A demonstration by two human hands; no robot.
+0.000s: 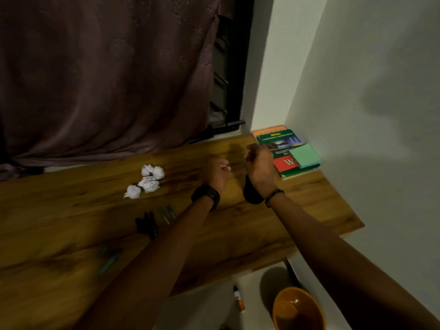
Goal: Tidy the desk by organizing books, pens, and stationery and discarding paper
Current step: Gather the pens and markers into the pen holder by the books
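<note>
A dark curtain [107, 75] fills the upper left of the frame, hanging to the back edge of the wooden worktop [71, 210], whose left half lies mostly bare. A teal pen [110, 259] lies blurred at lower left. Right of it sit black markers [145, 225] and coloured pens [166, 214], with crumpled paper balls [147, 181] above them, well apart from both hands. At centre the left hand [215, 173], a watch on its wrist, is curled into a fist; whether it holds anything cannot be told. Just beside it the right hand [259, 166] is also curled, above a dark cup [251, 192]. Stacked books [281, 144] topped by green sticky notes [304, 155] fill the corner against the white wall [381, 91]. Below the worktop's right edge stands an orange bin [298, 310].
</note>
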